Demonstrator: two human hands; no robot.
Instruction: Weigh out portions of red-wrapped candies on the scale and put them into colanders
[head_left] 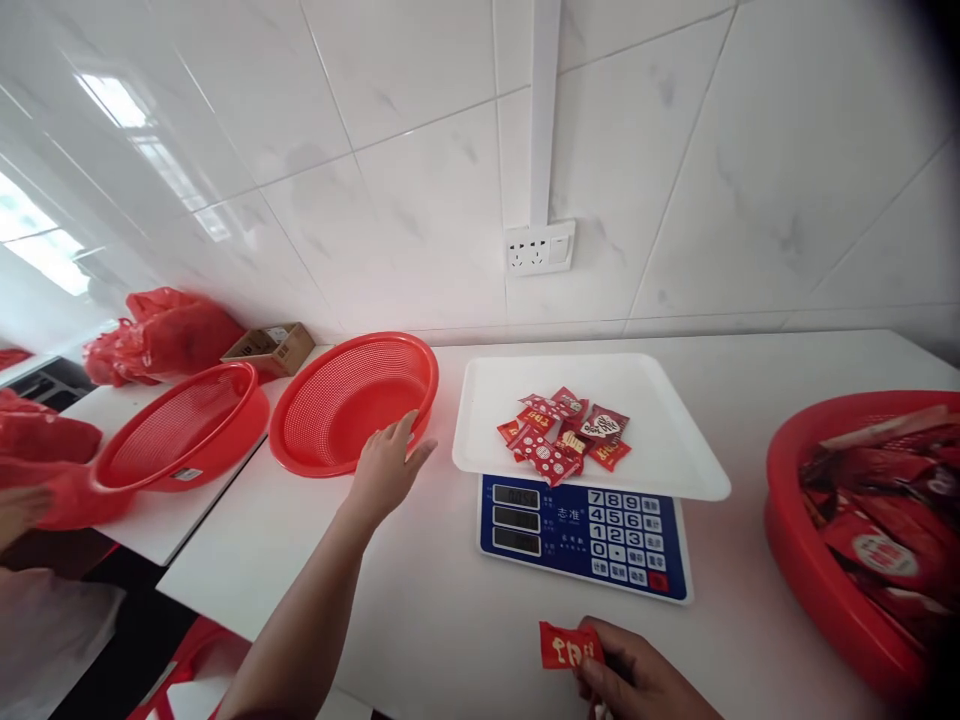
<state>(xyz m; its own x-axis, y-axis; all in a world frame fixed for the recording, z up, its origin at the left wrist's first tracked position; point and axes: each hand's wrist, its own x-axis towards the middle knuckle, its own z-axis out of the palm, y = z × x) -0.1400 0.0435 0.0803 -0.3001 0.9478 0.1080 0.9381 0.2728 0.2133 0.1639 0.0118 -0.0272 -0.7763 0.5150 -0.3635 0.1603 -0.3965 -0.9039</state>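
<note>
**Red packet in the right hand, below a blue scale marked 志准**

The scale's panel carries 志准 in white, digit keys from 0 to 9, Chinese-lettered keys and a red key at its lower right. Its three displays are dim; the top one shows digits too faint to read surely. The pinched packet, at the bottom of the frame right of centre, bears large pale lettering that I cannot make out. The right hand grips it between thumb and fingers. The left hand has its fingers spread and the thumb apart, at the near rim of a red mesh basket; whether it touches the rim is unclear.

A white tray sits on the scale, holding a small pile of red packets, some dotted, some with pale lettering. At the right edge, a red basin holds more red packets, one with a white label.

The white table stands against a pale marbled tile wall with a socket plate. At left are another red basket with a small label, an open cardboard box, red bags and a person's blurred hand at the frame's edge.
</note>
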